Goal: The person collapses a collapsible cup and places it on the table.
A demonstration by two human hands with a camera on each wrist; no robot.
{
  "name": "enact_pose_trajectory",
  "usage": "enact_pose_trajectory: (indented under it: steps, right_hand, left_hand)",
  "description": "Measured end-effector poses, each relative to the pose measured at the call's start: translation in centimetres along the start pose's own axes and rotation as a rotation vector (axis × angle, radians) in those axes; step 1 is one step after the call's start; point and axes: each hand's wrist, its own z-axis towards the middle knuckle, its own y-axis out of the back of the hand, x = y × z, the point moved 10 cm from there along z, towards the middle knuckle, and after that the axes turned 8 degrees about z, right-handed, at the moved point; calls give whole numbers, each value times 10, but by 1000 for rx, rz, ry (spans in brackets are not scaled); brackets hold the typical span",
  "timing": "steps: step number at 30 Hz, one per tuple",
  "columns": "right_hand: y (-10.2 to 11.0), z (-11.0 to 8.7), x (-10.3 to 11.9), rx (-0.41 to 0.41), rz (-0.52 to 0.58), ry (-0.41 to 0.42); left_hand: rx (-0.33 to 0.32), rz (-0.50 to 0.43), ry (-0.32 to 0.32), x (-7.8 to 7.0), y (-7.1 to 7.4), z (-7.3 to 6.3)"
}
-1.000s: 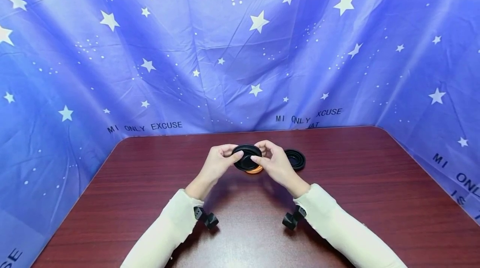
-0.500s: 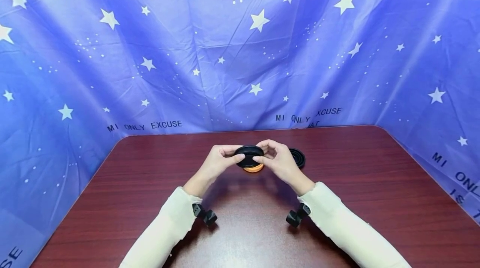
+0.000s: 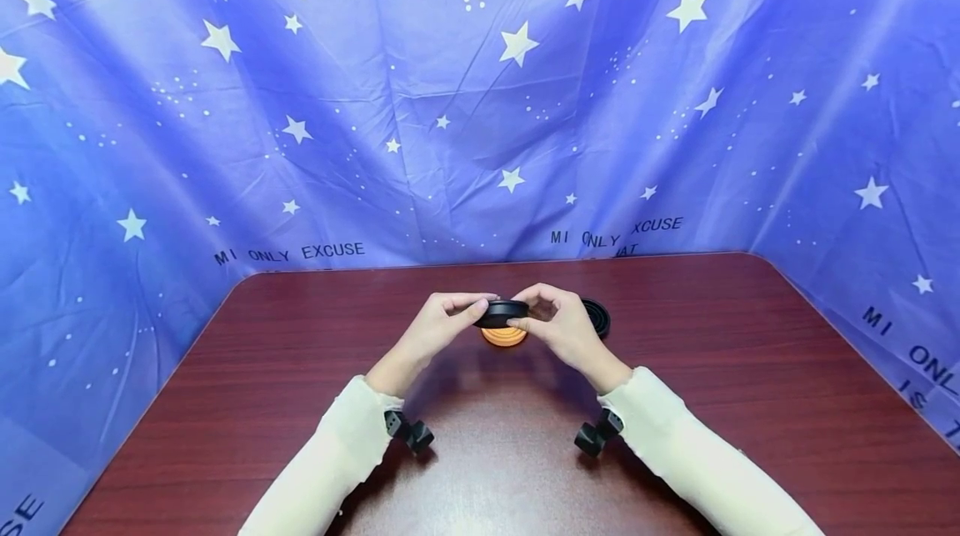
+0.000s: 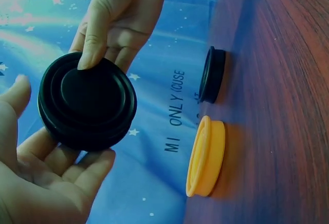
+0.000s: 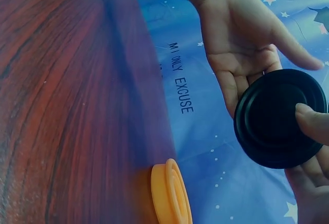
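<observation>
A black collapsible cup (image 3: 501,316), folded into a flat ringed disc, is held in the air. My right hand (image 3: 557,315) pinches it, with the thumb (image 4: 92,49) on its ringed face and fingers behind. My left hand (image 3: 442,321) touches the rim with its fingers (image 4: 95,170), while the left thumb (image 5: 298,49) is lifted clear of the disc. Below, an orange collapsible cup (image 3: 504,338), also flat, lies on the table. Partly hidden by my right hand, a second black ringed disc (image 3: 598,318) rests to the right.
The dark red wooden table (image 3: 480,453) spreads around the hands. A blue curtain (image 3: 450,102) with white stars hangs behind its far edge and along both sides. Black wrist cameras (image 3: 408,432) sit under the pale sleeves (image 3: 330,453).
The held black cup has tipped from showing its round face to nearly edge-on in the head view. More of the orange cup shows below it. Both hands stay near the same place.
</observation>
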Motion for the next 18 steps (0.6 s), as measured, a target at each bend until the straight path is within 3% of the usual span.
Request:
enact_pose_trajectory:
  steps: [7,14,18]
  right_hand:
    - [-4,-2,-1,31,6,7]
    - [-4,0,-5,43,-7,-18]
    - [-6,0,-7,96,22,-38]
  left_hand:
    - [-12,2,11,3,-1,-1]
    - [-104,-7,34,6,5,0]
    - [-162,5,20,5,10,-1]
